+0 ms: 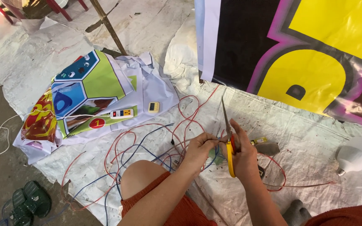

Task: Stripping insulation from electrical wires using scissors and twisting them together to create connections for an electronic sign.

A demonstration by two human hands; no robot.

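A bare knee (141, 178) in rust-red cloth sits nearest the camera, with both forearms reaching forward over it. The right hand (244, 157) has its fingers clamped on scissors (228, 138) with a yellow handle, the closed blades pointing up and away. Just left of it, the left hand (198, 147) has its fingers pinched together on thin wires (214, 144) that run between the two hands; the blades stand right beside that pinch, though whether they touch the wire cannot be told. A small greenish piece shows under the hands, too hidden to name.

All this happens over a white sheet (298, 134) spread on the floor. Loose red and blue wire (147, 138) loops across the sheet around the knee and out to the left, and one red loop (275, 173) curls just right of the right hand. A small block with a yellow end (261, 142) lies just beyond the right hand. A white bulb (355, 158) rests well to the right. Green sandals (28, 203) lie on bare ground at the lower left.

Farther off, a power strip (121, 113) and a small yellow-faced box (153, 107) lie on a crumpled printed banner (93, 90). A big black, yellow and pink banner (298, 54) fills the far right.
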